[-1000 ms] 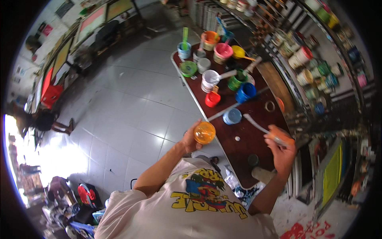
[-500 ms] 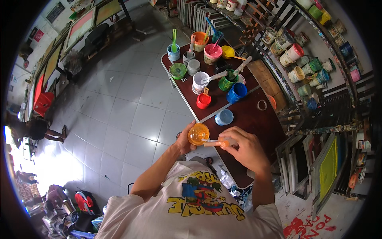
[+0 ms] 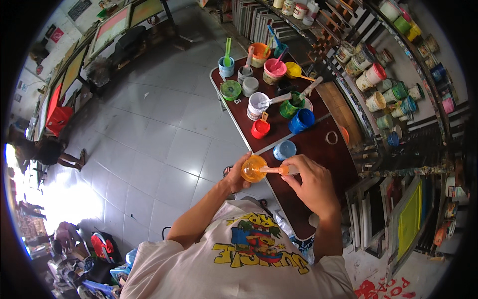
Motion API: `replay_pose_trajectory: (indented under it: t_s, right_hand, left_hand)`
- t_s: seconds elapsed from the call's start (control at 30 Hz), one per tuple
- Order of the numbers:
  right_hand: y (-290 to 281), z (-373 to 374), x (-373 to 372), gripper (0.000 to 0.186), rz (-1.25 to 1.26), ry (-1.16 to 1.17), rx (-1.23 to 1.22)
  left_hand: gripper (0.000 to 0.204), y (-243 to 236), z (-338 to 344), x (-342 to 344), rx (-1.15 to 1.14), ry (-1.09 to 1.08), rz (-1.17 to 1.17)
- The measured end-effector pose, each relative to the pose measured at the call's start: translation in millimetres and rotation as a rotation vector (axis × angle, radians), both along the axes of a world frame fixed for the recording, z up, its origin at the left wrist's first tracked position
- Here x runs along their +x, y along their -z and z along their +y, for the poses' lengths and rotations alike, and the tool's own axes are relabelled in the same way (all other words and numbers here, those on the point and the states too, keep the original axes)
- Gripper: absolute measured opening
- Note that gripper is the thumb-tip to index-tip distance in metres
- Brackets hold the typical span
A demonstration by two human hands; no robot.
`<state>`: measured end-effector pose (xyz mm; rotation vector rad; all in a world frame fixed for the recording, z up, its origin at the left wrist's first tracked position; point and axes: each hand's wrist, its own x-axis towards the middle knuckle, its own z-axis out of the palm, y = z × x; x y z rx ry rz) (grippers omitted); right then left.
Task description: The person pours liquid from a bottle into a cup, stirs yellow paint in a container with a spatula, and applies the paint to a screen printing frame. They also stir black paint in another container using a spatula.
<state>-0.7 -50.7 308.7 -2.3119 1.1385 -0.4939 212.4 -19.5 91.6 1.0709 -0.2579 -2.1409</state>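
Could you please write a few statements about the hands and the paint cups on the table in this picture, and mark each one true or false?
1. The left hand holds a small cup of orange paint. True.
2. The right hand rests flat on the table, holding nothing. False: it grips a stir stick whose tip is in the orange cup.
3. The orange cup stands on the table. False: it is held up at the near edge of the dark brown table.
4. A red cup sits beside a dark blue cup on the table. True.
5. The light blue tub has a stick standing in it. False: nothing stands in it.
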Motion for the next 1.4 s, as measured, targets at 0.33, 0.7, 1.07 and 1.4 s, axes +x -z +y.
replay_pose_trajectory:
  t_s: [0.33,0.7,1.07,1.4]
  right_hand:
    - [11.7,-5.5,20.9,0.021,0.067,-0.141,-0.023]
    - [66.7,-23.2,35.3,0.017,0.085,-0.342,-0.112]
    - [67.2,-24.8,37.9,0.042,0.406,-0.225,0.01]
    - [82.7,-25.3,29.4,0.039,0.11,-0.294,-0.032]
  left_hand:
    - [0.064,12.1,-2.1,5.3,-0.021,-0.004,0.104]
    - [0.059,27.0,-10.9,-16.1,-0.026,-0.04,0.089]
    - [0.057,0.4,-14.7,-8.5,-0.084,0.007,-0.033]
    - [0.058,-0.4,-10.3,-17.3,-0.075,-0.049,-0.018]
